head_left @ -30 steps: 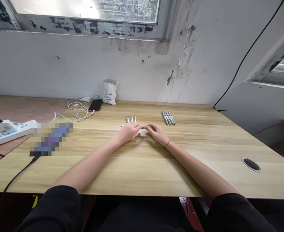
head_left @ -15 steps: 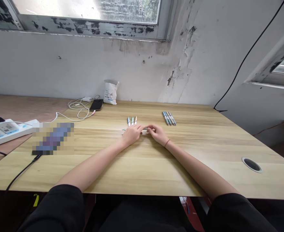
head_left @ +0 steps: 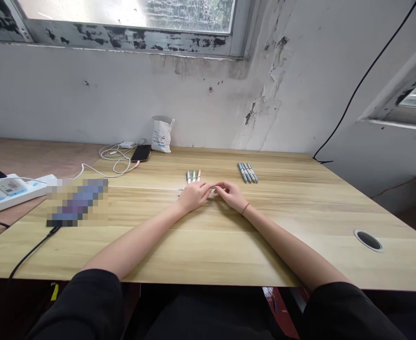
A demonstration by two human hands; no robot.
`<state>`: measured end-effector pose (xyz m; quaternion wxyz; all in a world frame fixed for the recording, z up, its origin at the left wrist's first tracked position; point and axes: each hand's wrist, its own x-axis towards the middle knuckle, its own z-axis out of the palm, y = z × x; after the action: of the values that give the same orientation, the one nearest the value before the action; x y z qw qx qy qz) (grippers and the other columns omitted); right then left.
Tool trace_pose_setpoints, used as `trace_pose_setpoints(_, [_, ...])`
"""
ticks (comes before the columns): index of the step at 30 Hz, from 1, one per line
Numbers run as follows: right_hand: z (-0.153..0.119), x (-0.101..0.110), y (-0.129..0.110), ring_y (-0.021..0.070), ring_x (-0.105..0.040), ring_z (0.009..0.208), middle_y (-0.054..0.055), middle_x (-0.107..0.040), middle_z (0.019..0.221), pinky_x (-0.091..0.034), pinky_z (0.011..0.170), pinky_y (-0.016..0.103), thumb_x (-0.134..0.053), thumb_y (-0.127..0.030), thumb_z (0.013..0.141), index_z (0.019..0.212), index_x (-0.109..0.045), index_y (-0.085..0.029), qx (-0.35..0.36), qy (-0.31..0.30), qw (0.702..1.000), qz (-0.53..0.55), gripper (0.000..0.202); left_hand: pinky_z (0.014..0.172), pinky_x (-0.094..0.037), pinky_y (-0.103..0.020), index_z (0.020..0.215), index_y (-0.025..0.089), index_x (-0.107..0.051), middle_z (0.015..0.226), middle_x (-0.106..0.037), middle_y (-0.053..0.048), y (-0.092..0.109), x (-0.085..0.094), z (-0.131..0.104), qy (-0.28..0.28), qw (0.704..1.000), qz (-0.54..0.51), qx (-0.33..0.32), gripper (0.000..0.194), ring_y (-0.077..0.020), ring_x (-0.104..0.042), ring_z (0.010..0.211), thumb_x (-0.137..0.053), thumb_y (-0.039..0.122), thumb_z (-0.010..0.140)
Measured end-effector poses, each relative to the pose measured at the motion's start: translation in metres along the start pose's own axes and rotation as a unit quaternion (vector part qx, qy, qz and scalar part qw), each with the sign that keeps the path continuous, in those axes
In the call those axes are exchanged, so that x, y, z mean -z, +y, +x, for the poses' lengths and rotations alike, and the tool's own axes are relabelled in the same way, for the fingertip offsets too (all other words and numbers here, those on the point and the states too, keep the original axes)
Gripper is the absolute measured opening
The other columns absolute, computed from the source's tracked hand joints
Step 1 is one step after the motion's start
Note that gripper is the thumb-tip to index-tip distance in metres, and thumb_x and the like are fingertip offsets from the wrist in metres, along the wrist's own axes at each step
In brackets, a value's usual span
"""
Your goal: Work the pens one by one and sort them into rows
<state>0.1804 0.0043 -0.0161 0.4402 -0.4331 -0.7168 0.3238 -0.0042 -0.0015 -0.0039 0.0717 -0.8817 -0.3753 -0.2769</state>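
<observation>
My left hand point(head_left: 193, 196) and my right hand point(head_left: 229, 192) meet over the middle of the wooden table, fingertips nearly touching. Both are closed on a slim pen point(head_left: 213, 187), of which only a short greenish bit shows between them. A thin tip pokes out to the left of my left hand; whether it belongs to the same pen I cannot tell. Just beyond my left hand lie three pen pieces point(head_left: 194, 176) with blue, green and beige ends, their near ends partly hidden. Farther right, several pens point(head_left: 248, 173) rest side by side in a row.
A white packet point(head_left: 162, 134) stands against the wall, beside a black phone point(head_left: 141, 153) and a coiled white cable point(head_left: 117, 163). At left are a blurred-out device point(head_left: 78, 203) and a white power strip point(head_left: 16, 192). A round cable hole point(head_left: 368, 241) sits in the table point(head_left: 208, 250) at right.
The gap between my fingertips has narrowed slightly, and less of the pen shows there. The pens and pen pieces on the table have stayed in place.
</observation>
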Motion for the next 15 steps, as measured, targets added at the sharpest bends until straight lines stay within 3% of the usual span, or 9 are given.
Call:
trace_pose_setpoints(3, [0.0003, 0.0, 0.0009, 0.0149, -0.062, 0.068, 0.006, -0.069, 0.078, -0.047, 0.057, 0.024, -0.055, -0.035, 0.078, 0.089, -0.062, -0.016, 0.0, 0.005, 1.0, 0.0, 0.024, 0.079, -0.045, -0.029, 0.112, 0.021, -0.056, 0.095, -0.063, -0.004, 0.0005, 0.0002, 0.0003, 0.012, 1.0, 0.0, -0.002, 0.027, -0.0172, -0.059, 0.089, -0.044, 0.033, 0.091])
trace_pose_setpoints(7, [0.0003, 0.0007, -0.0011, 0.011, -0.055, 0.056, 0.004, -0.068, 0.079, -0.041, 0.049, 0.022, -0.058, -0.038, 0.075, 0.088, -0.062, -0.016, 0.005, 0.025, 1.0, -0.015, 0.025, 0.076, -0.046, -0.026, 0.11, 0.022, -0.056, 0.094, -0.064, -0.002, -0.0002, -0.0001, -0.0001, 0.024, 1.0, -0.006, 0.005, 0.024, -0.0152, -0.06, 0.087, -0.043, 0.03, 0.092])
trace_pose_setpoints(15, [-0.0005, 0.0022, -0.005, 0.0133, -0.059, 0.063, 0.005, -0.067, 0.081, -0.044, 0.053, 0.024, -0.059, -0.037, 0.074, 0.084, -0.059, -0.016, 0.003, 0.018, 1.0, 0.022, 0.023, 0.079, -0.045, -0.028, 0.114, 0.023, -0.054, 0.096, -0.065, -0.003, -0.0001, -0.0019, -0.0013, 0.026, 1.0, -0.006, -0.004, 0.027, -0.0155, -0.061, 0.089, -0.038, 0.029, 0.093])
